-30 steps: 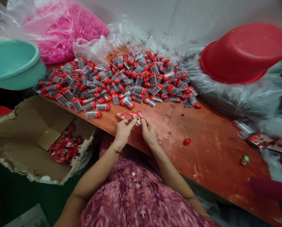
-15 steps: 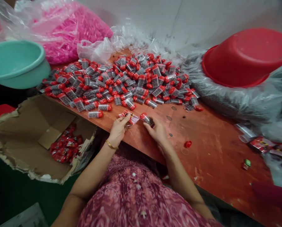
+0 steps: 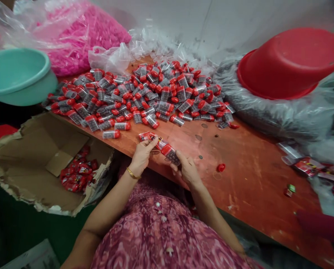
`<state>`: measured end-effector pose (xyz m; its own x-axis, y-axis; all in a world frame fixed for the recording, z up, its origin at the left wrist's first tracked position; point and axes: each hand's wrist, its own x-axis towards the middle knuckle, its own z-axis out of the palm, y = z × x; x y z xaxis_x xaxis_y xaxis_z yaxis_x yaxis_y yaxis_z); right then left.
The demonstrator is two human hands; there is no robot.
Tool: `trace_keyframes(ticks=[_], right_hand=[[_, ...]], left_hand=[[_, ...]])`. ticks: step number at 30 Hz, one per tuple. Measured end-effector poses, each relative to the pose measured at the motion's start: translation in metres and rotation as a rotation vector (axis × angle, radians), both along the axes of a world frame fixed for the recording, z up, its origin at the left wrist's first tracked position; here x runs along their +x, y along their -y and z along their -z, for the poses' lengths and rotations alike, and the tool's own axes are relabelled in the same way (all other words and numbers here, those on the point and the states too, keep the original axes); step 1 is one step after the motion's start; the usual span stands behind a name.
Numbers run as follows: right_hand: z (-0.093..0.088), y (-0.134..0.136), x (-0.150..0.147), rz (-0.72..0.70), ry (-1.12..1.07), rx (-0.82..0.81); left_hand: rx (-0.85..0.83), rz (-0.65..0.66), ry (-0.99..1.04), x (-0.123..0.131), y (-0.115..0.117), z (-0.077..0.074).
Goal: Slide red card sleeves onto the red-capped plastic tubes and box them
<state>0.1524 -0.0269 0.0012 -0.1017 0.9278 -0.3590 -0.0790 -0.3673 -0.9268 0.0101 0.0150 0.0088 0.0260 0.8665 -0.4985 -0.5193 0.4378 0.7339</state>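
My left hand (image 3: pixel 144 152), with a gold bangle at the wrist, pinches a red printed plastic wrapper (image 3: pixel 146 136) above the table's front edge. In my right hand (image 3: pixel 187 168) is a clear plastic tube (image 3: pixel 171 154) with a red cap and dark round balls inside. The tube's red end points at the wrapper's right end and appears to touch it; whether it is inside the opening I cannot tell. Behind both hands lies a big heap of similar red-capped tubes (image 3: pixel 155 93).
Left of my body, a torn cardboard box (image 3: pixel 55 149) holds red wrapped packs (image 3: pixel 78 173). A teal basin (image 3: pixel 21 74) and a bag of pink pieces (image 3: pixel 94 33) stand behind it. At right, a red tub (image 3: pixel 290 67) rests on a plastic bag (image 3: pixel 284 112). A loose red cap (image 3: pixel 221 167) lies on the table (image 3: pixel 250 194).
My right hand has turned the tube and brought its red end down against the wrapper. My left hand still grips the wrapper, which has shifted slightly. The view has shifted a little.
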Motion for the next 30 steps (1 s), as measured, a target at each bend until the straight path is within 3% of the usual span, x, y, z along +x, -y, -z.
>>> trace_keyframes(ticks=[5, 12, 16, 24, 30], right_hand=[[0.002, -0.003, 0.002, -0.046, 0.008, -0.03], [0.001, -0.003, 0.0, 0.041, -0.112, -0.04], [0.005, -0.005, -0.002, 0.04, -0.102, -0.023], [0.018, 0.005, -0.038, 0.3, -0.025, 0.151], [0.011, 0.0, -0.031, 0.176, 0.127, 0.158]], left_hand=[[0.112, 0.054, -0.091, -0.002, 0.0, 0.002], [0.213, 0.13, -0.094, 0.004, 0.004, 0.004], [0.188, 0.142, -0.036, 0.011, 0.009, 0.006], [0.2, 0.114, 0.084, 0.024, 0.017, 0.02], [0.215, 0.086, 0.083, 0.023, 0.017, 0.016]])
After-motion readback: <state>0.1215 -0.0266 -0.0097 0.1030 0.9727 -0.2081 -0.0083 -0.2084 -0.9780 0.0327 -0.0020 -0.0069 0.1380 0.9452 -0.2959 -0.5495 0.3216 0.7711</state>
